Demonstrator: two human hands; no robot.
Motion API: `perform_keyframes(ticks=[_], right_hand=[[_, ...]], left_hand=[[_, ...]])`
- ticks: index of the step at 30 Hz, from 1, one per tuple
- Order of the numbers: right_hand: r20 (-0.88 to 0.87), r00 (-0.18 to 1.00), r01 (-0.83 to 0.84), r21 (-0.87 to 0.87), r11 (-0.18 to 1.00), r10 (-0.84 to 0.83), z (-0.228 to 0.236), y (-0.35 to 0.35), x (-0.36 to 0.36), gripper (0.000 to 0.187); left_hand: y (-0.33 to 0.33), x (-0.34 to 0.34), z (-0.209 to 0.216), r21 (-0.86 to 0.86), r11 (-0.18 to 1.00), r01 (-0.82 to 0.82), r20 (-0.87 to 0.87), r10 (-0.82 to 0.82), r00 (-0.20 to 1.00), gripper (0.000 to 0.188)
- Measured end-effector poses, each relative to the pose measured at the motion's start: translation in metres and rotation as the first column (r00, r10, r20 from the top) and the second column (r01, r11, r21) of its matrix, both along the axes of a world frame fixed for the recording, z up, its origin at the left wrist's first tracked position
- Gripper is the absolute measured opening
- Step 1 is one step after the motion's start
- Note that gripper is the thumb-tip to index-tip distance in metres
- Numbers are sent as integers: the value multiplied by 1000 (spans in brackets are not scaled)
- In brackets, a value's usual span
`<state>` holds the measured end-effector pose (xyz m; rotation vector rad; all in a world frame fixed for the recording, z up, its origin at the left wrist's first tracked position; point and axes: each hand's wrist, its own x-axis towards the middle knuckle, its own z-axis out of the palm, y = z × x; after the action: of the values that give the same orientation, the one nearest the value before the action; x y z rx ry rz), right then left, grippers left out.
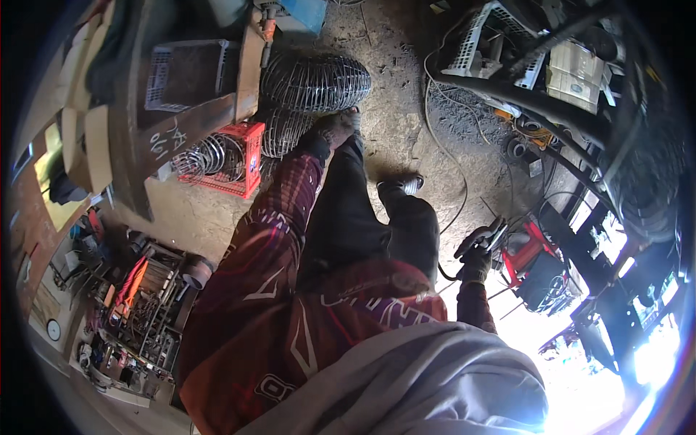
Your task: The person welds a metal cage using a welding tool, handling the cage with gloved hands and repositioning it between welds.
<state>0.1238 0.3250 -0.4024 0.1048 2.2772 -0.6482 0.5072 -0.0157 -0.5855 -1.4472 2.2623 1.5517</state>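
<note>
My left hand point(335, 130), in a dark glove, reaches forward to the lower edge of a round wire cage point(315, 81) made of many bent metal rods. It lies right beside my left foot; its fingers are too dark to show whether they grip the wire. A second wire cage point(284, 132) sits under the first. Out to the right is my right hand point(478, 250), also gloved, with the fingers apparently stretched apart and no held thing plain to see. A black cable point(447, 276) passes close to its wrist.
A red crate point(251, 156) holding wire rings stands left of the cages, beside a rusty metal table point(192, 119). White crates point(470, 47) and a cardboard box point(575, 72) lie at far right. A long cable point(429, 112) crosses the floor. Tools crowd a rack point(148, 290) at left.
</note>
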Motion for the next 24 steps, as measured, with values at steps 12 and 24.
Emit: perform_keyframes(ticks=[12, 24], right_hand=[[-176, 820, -396, 513, 762, 544, -162, -49, -3, 36], [-39, 821, -391, 690, 610, 570, -262, 7, -39, 38]], left_hand=[[-181, -84, -190, -107, 991, 76, 419, -24, 908, 23], [-242, -152, -372, -8, 996, 91, 701, -60, 711, 28]])
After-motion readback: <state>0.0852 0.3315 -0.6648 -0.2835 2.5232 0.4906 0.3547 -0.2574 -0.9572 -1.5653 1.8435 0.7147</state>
